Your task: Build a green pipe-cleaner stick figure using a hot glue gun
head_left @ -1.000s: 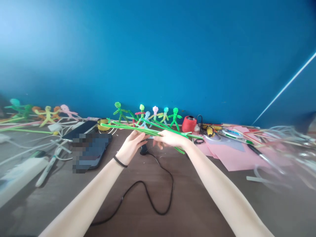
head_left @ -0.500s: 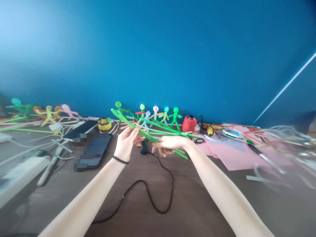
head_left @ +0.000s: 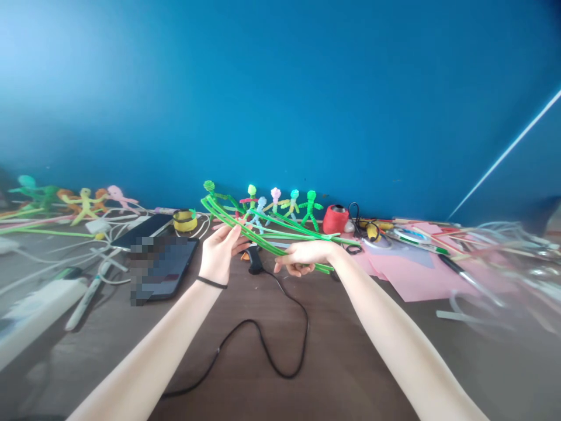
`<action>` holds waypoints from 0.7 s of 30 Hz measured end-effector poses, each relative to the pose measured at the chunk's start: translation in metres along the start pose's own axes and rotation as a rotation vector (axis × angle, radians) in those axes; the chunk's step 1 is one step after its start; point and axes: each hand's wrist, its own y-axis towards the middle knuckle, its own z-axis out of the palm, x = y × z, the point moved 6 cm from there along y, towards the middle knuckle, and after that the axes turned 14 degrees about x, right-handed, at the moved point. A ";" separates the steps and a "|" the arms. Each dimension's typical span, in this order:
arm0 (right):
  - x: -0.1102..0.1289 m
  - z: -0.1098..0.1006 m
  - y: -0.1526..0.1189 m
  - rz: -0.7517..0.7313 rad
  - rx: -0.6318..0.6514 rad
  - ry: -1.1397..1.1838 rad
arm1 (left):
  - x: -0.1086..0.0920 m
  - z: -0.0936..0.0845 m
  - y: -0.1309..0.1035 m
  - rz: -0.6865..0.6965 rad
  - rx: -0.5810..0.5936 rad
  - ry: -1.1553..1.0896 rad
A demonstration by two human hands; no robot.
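A bundle of green pipe cleaners [head_left: 259, 239] is held slantwise above the table, between both hands. My left hand [head_left: 220, 248], a dark band at its wrist, pinches the bundle left of its middle. Toward the lower right end, my right hand [head_left: 302, 255] has its fingers curled round the same bundle, hiding part of it. More green pipe cleaners [head_left: 302, 228] lie behind my right hand. Small pipe-cleaner figures stand along the wall, among them a green figure [head_left: 311, 209] and a pale blue figure [head_left: 262, 211].
A dark phone [head_left: 169, 272] lies at the left beside a second phone [head_left: 142, 231]. Pink paper [head_left: 421, 280] and a black marker [head_left: 468, 278] are on the right, near a red roll [head_left: 336, 219]. A black cable [head_left: 258, 327] loops across the table [head_left: 333, 362].
My left hand has shifted slightly left and my right hand slightly right along the bundle. The upper left tips of the bundle have moved a little right and down.
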 end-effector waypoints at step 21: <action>-0.003 -0.001 0.001 0.050 -0.003 -0.075 | 0.005 0.002 -0.001 -0.034 0.029 0.019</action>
